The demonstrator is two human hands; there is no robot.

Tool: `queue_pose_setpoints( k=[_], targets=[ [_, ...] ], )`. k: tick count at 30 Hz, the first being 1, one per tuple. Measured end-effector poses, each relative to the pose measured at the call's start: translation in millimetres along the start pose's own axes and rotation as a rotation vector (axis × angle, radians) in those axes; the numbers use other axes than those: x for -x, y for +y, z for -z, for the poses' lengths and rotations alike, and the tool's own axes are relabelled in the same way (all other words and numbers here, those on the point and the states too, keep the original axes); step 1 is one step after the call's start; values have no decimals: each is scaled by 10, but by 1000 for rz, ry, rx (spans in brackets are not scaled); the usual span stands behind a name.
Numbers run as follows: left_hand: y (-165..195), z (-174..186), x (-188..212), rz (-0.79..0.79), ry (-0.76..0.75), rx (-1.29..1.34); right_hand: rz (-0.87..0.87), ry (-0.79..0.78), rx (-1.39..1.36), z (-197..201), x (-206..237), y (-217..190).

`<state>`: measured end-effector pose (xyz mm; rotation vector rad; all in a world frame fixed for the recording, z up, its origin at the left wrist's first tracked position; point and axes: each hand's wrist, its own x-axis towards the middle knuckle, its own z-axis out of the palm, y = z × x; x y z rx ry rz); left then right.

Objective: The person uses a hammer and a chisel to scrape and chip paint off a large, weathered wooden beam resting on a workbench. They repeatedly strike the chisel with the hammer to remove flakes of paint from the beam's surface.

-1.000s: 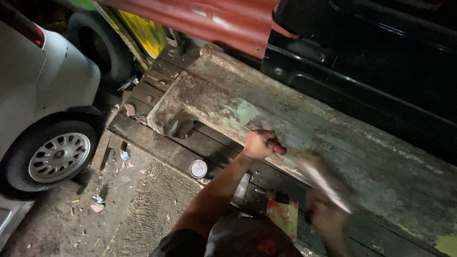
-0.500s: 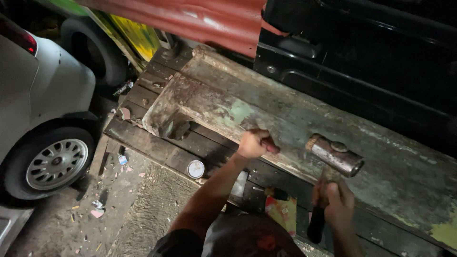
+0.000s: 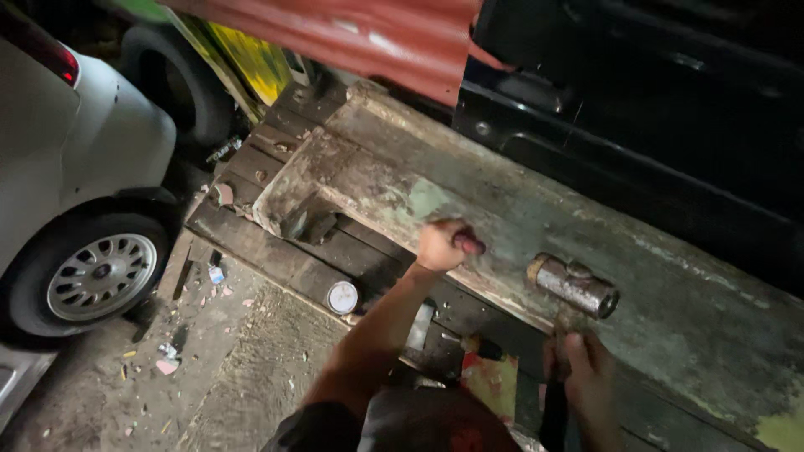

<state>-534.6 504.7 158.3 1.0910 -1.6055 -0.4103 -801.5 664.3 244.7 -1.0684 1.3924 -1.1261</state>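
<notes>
worn beam, left grip around half-hidden chisel, right grip clamping hammer
</notes>
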Motion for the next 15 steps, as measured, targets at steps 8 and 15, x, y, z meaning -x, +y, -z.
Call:
queue_pose_setpoints(
  k=[8, 15],
  targets=[
    [-25, -178, 106, -87, -25, -93, -5, -55, 4, 117, -85, 101],
    [93, -135, 192, -51, 27, -164, -101, 1, 60, 131, -61, 7]
  ],
)
